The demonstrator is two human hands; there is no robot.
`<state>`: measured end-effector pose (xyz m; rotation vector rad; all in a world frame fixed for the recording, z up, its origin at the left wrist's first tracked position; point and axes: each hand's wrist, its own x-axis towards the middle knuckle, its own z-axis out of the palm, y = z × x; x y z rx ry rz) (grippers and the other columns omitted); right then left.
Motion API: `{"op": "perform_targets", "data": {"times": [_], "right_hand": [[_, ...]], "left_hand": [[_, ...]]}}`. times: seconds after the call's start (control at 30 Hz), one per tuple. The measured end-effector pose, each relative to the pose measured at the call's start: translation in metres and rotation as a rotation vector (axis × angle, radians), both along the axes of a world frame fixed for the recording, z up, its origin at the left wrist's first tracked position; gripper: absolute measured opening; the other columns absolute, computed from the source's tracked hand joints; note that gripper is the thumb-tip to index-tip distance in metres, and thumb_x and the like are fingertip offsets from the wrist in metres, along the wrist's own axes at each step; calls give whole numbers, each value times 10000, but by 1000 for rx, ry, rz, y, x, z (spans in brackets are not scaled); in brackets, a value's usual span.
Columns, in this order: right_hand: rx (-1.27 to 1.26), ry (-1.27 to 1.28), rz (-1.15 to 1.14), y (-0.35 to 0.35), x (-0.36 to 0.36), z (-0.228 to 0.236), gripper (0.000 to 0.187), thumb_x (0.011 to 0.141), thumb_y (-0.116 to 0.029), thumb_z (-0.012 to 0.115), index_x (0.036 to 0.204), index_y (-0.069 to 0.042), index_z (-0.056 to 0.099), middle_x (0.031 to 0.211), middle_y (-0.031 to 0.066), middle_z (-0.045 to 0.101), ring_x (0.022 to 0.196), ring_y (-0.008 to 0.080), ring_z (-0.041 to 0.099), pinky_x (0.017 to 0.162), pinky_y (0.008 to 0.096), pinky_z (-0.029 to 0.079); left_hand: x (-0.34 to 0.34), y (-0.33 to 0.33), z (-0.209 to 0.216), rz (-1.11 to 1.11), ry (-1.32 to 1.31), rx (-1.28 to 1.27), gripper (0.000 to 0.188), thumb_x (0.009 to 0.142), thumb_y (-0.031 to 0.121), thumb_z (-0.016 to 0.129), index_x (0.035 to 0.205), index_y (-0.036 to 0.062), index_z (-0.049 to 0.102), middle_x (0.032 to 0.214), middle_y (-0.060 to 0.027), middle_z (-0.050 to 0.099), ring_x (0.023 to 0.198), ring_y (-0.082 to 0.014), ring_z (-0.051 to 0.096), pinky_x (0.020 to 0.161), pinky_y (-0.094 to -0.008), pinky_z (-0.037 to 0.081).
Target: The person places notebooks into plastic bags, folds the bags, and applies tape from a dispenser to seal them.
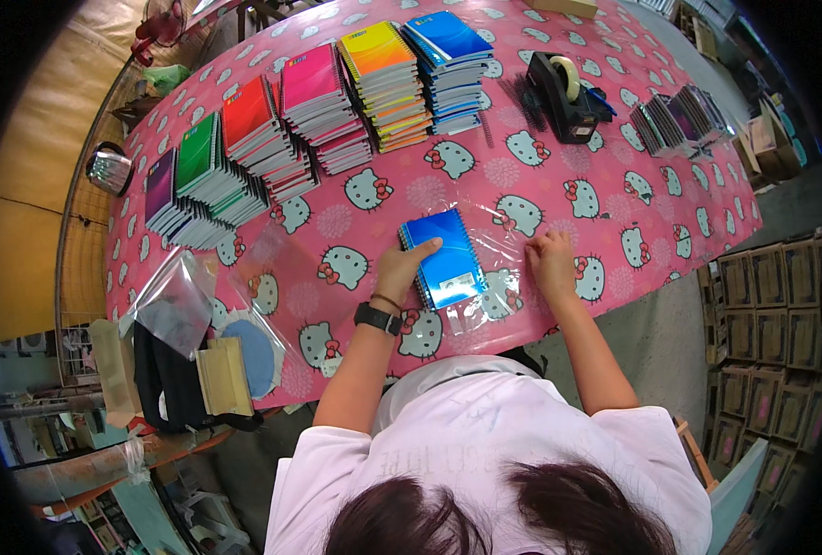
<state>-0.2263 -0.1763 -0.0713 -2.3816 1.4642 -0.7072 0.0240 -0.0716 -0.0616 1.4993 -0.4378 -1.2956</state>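
Left hand [400,273] holds a blue notebook [451,254], right hand [553,268] maybe pinches clear plastic [496,252], can't tell; wrapping likely needs gentle sliding.

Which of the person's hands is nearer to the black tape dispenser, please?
Right. The right hand is almost straight below the black tape dispenser in the picture; the left hand, its grip on the blue notebook, is lower left and farther away.

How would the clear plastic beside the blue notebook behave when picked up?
The clear plastic would likely be floppy, given its wrinkles, and probably light, since the patterned tablecloth shows through. Its glossy highlights suggest it may be slippery.
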Motion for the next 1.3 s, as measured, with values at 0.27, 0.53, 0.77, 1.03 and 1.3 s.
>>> {"op": "perform_targets", "data": {"times": [0.27,0.53,0.77,1.03,1.3], "right_hand": [[15,-32,15,9,-10,2,143,707,-98,705,820,-27,655,772,107,578,813,287,542,722,365,452],[686,-613,-33,14,-18,6,305,748,3,658,1043,-46,599,767,9,597,651,91,558,557,252,443],[153,-401,381,62,34,75,348,750,79,609,1072,-53,607,828,45,594,702,138,574,586,253,451],[121,-200,726,93,57,70,327,687,43,609,1000,-52,607,865,105,587,852,305,578,734,393,486],[629,-698,160,35,65,43,254,873,-199,558,1017,-2,631,821,156,637,717,265,608,663,339,477]], "left_hand": [[6,46,3,-224,-672,-97,809,698,412,758,1254,-86,444,1072,-215,578,1055,-251,532,884,-361,432],[-43,76,-5,-50,-1140,25,781,649,175,775,1304,6,385,968,-91,585,882,-198,581,777,-346,461],[-23,65,1,-29,-620,-56,740,661,241,770,1250,-17,404,1094,-165,539,1076,-309,491,943,-418,352],[-53,-1,20,74,-959,-117,1038,674,201,777,1392,-106,93,1369,-292,327,1271,-333,364,1057,-396,300],[-40,14,-3,112,-539,-257,934,702,71,726,1396,-86,121,1335,-244,376,1207,-319,436,1010,-378,364]]}}
